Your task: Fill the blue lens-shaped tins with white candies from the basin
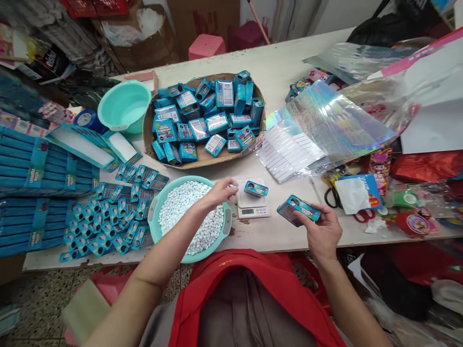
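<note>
My right hand [324, 232] holds a small blue candy box [299, 210] tilted, with a round hole in its top end. My left hand [221, 192] hovers between the bowl of candies and the scale, its fingers curled together. Something whitish shows at its fingertips, too small to make out. Beneath that forearm stands a turquoise bowl [155, 212] filled with small white candies [184, 207]. A white digital scale [258, 212] carries another blue candy box [256, 188], standing upright with its hole facing up.
Behind the bowl, a cardboard tray [202, 161] holds several blue boxes. Many upright boxes [108, 212] crowd the left, beside stacked blue cartons [34, 168]. An empty turquoise basin [125, 106] stands at the back. Shiny film sheets [321, 130] and scissors [331, 193] lie to the right.
</note>
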Demonstrator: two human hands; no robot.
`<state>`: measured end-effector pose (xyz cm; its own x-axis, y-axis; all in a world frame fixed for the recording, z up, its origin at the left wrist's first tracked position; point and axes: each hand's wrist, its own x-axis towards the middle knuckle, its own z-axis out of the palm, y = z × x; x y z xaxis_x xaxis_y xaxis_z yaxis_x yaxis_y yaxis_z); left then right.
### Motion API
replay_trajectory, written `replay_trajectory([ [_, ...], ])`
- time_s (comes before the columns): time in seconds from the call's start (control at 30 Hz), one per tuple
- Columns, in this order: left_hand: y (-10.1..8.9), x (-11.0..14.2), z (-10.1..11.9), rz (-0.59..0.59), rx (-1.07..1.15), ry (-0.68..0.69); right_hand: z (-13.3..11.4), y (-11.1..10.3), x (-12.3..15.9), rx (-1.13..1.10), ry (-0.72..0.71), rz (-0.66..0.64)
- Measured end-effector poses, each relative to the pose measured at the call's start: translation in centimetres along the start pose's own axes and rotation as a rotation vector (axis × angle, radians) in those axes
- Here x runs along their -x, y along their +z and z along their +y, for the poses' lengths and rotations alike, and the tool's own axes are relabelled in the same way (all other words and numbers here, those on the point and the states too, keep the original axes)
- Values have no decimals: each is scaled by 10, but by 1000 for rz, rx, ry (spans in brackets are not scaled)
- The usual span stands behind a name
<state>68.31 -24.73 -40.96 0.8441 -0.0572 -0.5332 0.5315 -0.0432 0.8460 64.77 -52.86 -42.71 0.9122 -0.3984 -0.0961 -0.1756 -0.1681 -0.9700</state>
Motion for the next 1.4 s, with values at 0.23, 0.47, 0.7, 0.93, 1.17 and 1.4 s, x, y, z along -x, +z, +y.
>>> replay_trajectory([
  [0.23, 38, -43, 13, -16, -855, 283, 3, 0, 1, -23, 52, 26],
  [0.47, 41, -45, 7, 0, -980, 304, 11, -6, -5, -19, 87, 42],
  [0.7, 36, -48, 13, 122, -469, 236, 5, 2, -7, -4, 70, 7],
  [0.93, -44, 26, -11, 396, -39, 164, 6, -2, -10, -7, 19, 9],
  [1.17, -75, 63, -37, 511, -365, 175, 13, 4, -10, -16, 12, 15],
  [1.4, 0, 5, -12, 281, -559, 402, 11, 8, -8, 11, 5, -20],
])
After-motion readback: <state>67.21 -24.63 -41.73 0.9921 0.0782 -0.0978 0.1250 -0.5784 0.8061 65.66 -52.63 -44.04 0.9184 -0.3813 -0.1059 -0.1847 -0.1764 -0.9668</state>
